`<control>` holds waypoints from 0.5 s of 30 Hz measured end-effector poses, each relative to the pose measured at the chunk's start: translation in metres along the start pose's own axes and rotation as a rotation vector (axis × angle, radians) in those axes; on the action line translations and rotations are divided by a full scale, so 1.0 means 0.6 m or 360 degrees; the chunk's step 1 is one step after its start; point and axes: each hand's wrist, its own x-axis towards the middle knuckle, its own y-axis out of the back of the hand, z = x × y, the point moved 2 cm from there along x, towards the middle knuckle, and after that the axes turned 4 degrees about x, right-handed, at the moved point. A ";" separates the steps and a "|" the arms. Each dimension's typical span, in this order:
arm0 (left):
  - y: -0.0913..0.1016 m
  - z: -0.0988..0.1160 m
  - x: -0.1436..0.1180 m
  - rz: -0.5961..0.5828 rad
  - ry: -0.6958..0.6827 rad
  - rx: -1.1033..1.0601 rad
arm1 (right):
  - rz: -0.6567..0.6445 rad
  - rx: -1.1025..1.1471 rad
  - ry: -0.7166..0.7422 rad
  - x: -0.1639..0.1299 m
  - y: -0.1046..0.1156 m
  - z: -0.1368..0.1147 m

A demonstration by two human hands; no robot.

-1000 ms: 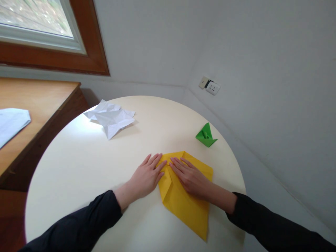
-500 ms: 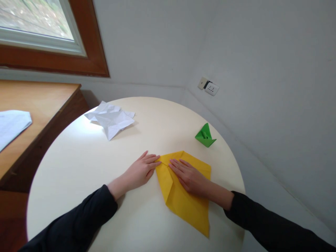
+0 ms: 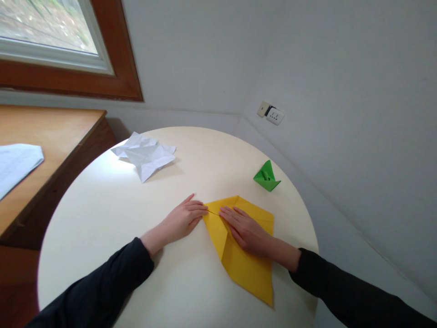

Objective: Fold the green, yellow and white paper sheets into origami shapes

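Observation:
A sheet of yellow paper [image 3: 249, 269], partly folded, lies on the round table with a flap raised along its lower left edge. At its left corner, my left hand [image 3: 184, 218] pinches the paper between thumb and fingertips, one finger lifted off. My right hand [image 3: 247, 230] rests flat on the upper middle of the sheet, fingers stretched out and close together, covering part of the fold. A crease line runs between the fingertips of both hands.
A folded green paper piece [image 3: 267, 177] stands at the table's right rear. Crumpled white paper [image 3: 146, 157] lies at the left rear of the white round table [image 3: 85, 246]. A wooden desk [image 3: 64, 125] holding white paper [image 3: 18, 164] adjoins on the left; walls stand behind and right.
The raised flap at the paper's lower left has shifted inward to the right, lying further over the sheet. Both hands stay almost where they were.

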 end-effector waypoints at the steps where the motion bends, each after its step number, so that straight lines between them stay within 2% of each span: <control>1: 0.000 0.000 0.000 -0.0001 -0.0003 -0.0003 | 0.0017 0.0013 -0.0016 0.000 -0.001 0.000; 15: 0.007 0.008 0.005 0.0023 0.0040 -0.0023 | -0.0002 0.0077 0.0007 0.000 -0.001 -0.001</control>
